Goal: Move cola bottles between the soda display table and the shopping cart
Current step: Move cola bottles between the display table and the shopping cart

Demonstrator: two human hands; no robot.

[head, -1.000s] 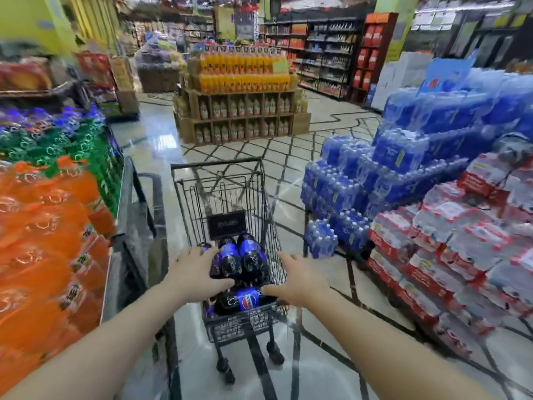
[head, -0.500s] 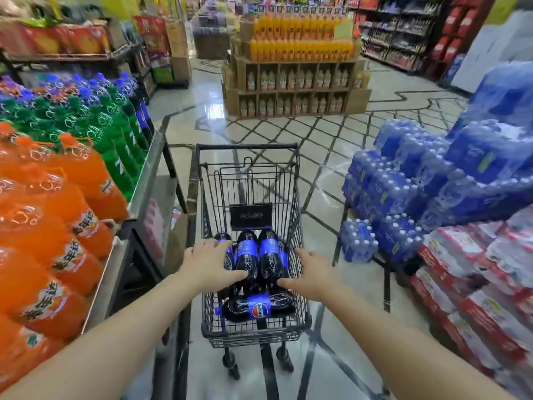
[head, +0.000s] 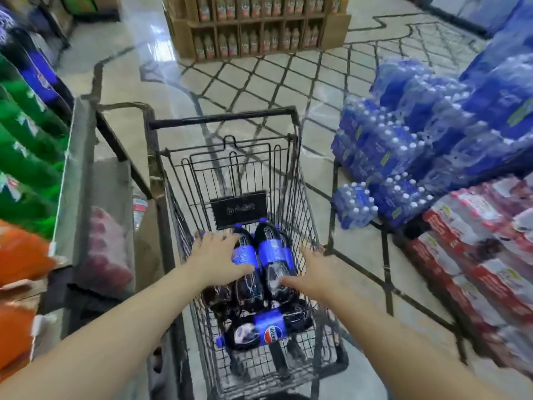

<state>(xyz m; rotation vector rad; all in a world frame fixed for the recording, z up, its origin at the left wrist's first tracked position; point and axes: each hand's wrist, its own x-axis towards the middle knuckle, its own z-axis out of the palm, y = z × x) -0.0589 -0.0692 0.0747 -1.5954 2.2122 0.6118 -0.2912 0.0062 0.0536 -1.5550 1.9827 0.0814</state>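
Both hands dropped deeper into the shopping cart (head: 291, 116) since half a second ago. Left hand (head: 219, 258) lies spread on a cola bottle (head: 244, 255), fingers open; right hand (head: 310, 274) open too, thumb touching the next bottle (head: 275, 255). Another bottle (head: 265, 330) lies crosswise at the near end, Pepsi logo readable. Cart's left rim is close to the soda tabletop (head: 76, 168); open floor (head: 259, 90) ahead, water packs (head: 403, 145) on the right.
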